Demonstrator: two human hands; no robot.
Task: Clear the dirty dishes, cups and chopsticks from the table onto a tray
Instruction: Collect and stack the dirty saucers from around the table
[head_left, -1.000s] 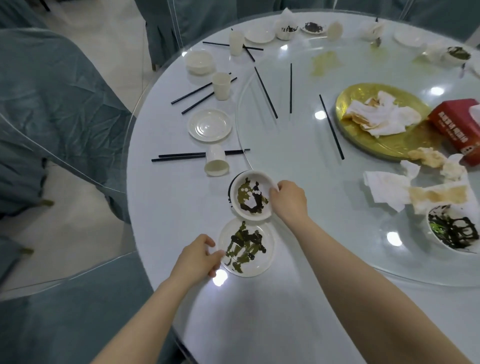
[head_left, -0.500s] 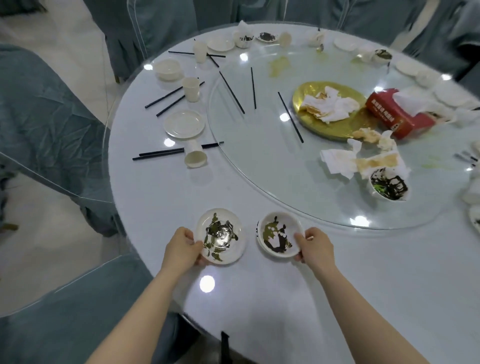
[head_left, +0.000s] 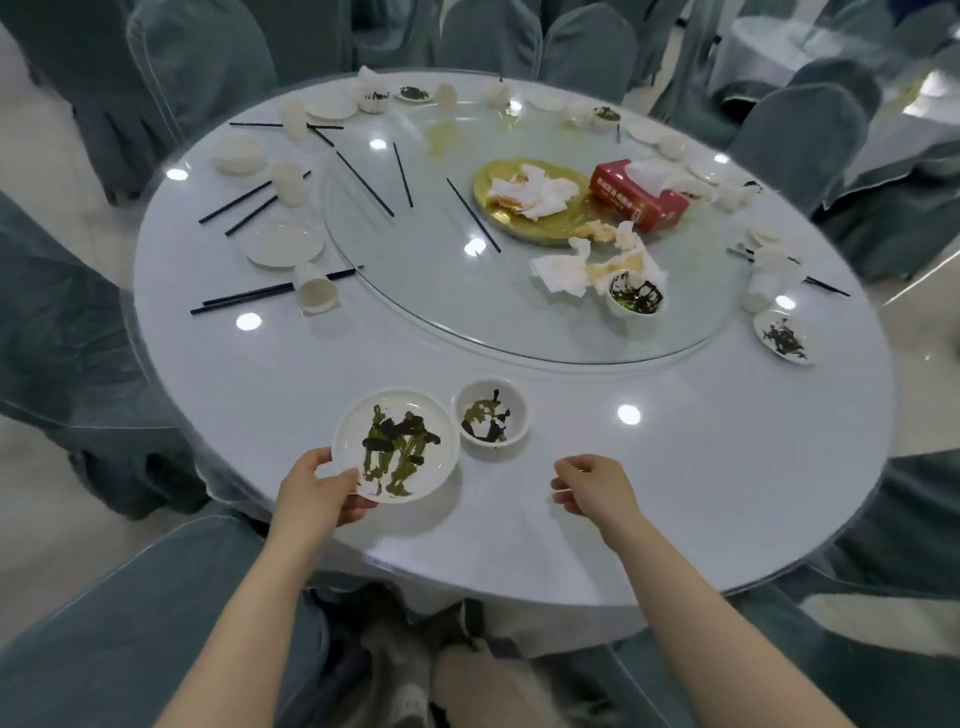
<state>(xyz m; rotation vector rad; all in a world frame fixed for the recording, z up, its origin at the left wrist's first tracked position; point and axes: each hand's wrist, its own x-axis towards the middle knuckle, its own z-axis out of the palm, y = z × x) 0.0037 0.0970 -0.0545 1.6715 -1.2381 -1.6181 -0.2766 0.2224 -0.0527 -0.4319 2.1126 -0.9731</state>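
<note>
My left hand (head_left: 317, 496) grips the near-left rim of a white dirty plate (head_left: 397, 446) smeared with green and dark sauce, lifted slightly at the table's near edge. Just right of it a small dirty bowl (head_left: 491, 412) rests on the round white table (head_left: 675, 493). My right hand (head_left: 589, 483) hovers empty, fingers loosely curled, a little to the right of and below the bowl. Black chopsticks (head_left: 270, 293), a tipped cup (head_left: 314, 296) and a clean saucer (head_left: 284, 242) lie at the left. No tray is in view.
A glass turntable (head_left: 441, 291) carries a gold platter (head_left: 524, 205) with used napkins, a red tissue box (head_left: 639, 195), another dirty bowl (head_left: 636, 297) and loose chopsticks. More plates, cups and bowls ring the far rim. Covered chairs (head_left: 104, 649) surround the table.
My right hand has let go of the small bowl and drawn back to the right. The left hand still holds the plate, now raised. The view has pulled back from the table.
</note>
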